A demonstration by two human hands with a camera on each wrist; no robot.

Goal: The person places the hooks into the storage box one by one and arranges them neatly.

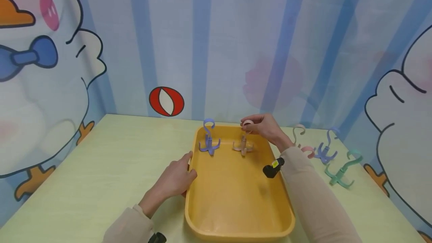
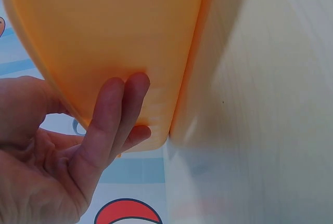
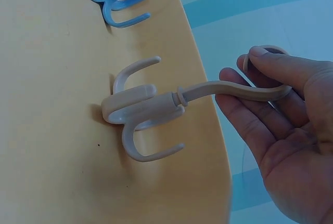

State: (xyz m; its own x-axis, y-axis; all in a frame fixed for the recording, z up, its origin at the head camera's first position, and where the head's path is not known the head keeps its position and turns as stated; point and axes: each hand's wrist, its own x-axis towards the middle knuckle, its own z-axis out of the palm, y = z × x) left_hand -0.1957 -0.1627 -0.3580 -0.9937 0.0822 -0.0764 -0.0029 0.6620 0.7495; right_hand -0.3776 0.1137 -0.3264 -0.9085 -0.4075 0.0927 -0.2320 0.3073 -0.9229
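A yellow tray point(image 1: 236, 201) lies on the table, and my left hand point(image 1: 173, 177) grips its left wall. In the left wrist view the fingers point(image 2: 106, 107) press the outer side while the thumb reaches toward the rim. At the tray's far end, my right hand point(image 1: 266, 126) holds a beige multi-prong hanging hook point(image 3: 148, 107) by its curved top, between thumb and fingers. The prongs of this hook point down at the tray floor, close over it. To its left, a purple-blue hook point(image 1: 209, 145) of the same shape stands upright in the tray.
Right of the tray, partly behind my right forearm, are a pale hook point(image 1: 299, 127) and a pink hook point(image 1: 308, 150). Further right stand a purple hook point(image 1: 325, 152) and a leaning green hook point(image 1: 341, 173). A printed curtain point(image 1: 222, 48) hangs along the table's far edge.
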